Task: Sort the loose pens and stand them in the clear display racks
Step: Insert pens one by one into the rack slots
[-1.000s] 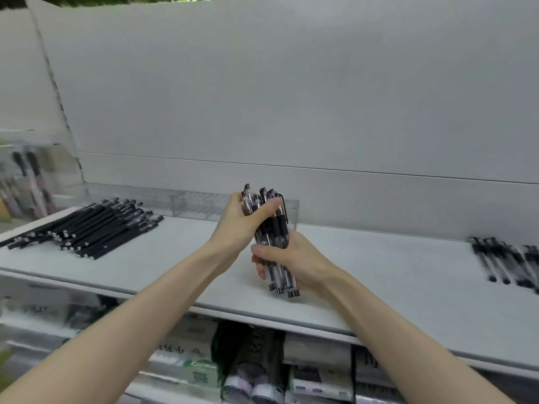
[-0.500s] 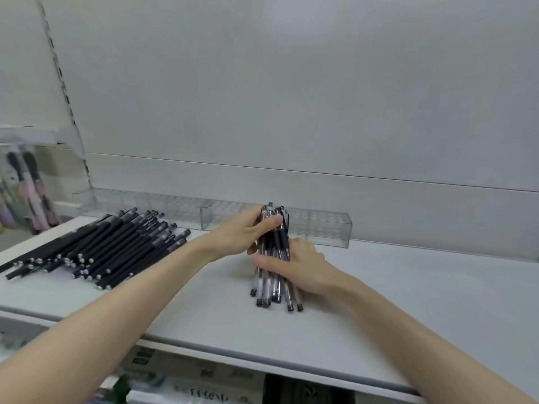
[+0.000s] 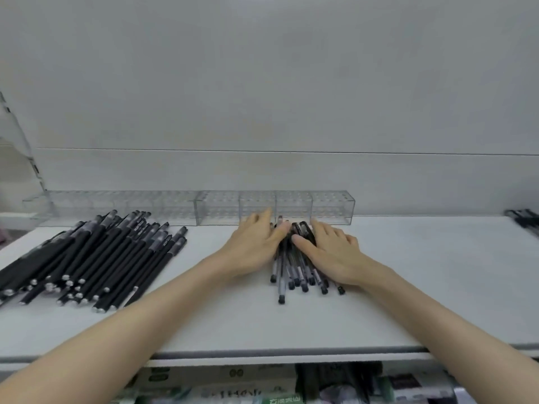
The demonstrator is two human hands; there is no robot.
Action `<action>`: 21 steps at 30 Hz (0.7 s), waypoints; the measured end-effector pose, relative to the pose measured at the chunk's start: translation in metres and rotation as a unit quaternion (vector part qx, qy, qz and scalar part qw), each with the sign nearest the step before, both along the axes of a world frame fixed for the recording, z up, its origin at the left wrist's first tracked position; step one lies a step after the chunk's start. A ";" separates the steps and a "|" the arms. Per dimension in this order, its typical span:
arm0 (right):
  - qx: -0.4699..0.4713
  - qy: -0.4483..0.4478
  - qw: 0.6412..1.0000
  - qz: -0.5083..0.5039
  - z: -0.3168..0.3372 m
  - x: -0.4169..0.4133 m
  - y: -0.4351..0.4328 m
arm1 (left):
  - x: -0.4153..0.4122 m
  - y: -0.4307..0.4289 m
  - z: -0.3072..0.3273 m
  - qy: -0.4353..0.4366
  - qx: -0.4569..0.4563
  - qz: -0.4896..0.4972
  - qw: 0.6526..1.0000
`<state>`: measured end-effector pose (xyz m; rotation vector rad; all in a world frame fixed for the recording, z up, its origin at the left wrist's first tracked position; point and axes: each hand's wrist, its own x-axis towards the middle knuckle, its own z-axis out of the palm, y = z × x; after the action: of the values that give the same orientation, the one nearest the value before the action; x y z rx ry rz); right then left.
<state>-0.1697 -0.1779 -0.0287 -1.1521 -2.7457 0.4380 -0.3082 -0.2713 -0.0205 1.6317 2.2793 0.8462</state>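
A bunch of clear-barrelled black pens [image 3: 294, 272] lies flat on the white shelf [image 3: 408, 287], tips toward me. My left hand [image 3: 253, 246] rests on the bunch's left side and my right hand [image 3: 329, 252] on its right side, fingers fairly straight and spread over the pens. Just behind the hands stands a clear display rack [image 3: 320, 207] with empty holes. A second clear rack [image 3: 116, 204] continues to the left.
A large pile of matt black pens [image 3: 93, 258] lies on the shelf at the left. A few more pens [image 3: 525, 218] show at the far right edge. Packaged goods fill the lower shelf [image 3: 262, 386] below the front edge.
The bunch, held upright in both hands a second ago, has been lowered and laid flat on the shelf. Both hands have loosened from gripping to resting on it.
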 end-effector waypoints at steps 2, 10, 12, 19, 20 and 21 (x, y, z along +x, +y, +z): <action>0.004 0.015 1.000 0.002 0.000 0.000 -0.002 | 0.000 -0.008 -0.003 0.023 -0.013 -0.031 0.999; 0.010 0.041 0.999 0.003 0.004 0.006 -0.002 | 0.003 -0.017 -0.005 0.078 -0.041 -0.068 0.994; 0.010 0.042 0.999 0.004 0.007 0.007 -0.001 | 0.001 -0.017 -0.003 0.072 -0.038 -0.064 0.995; 0.027 0.058 0.998 0.017 0.026 0.022 0.001 | -0.002 -0.009 0.015 0.154 -0.023 -0.033 0.987; 0.039 0.061 0.997 0.018 0.032 0.028 0.002 | 0.002 -0.008 0.020 0.171 -0.016 -0.029 0.985; 0.055 0.066 0.996 0.020 0.037 0.034 0.005 | 0.006 -0.006 0.027 0.182 -0.004 -0.026 0.983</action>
<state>-0.1357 -0.1733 0.0085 -1.0078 -2.6469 0.3492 -0.3018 -0.2771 0.0060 1.9711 2.4510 0.5610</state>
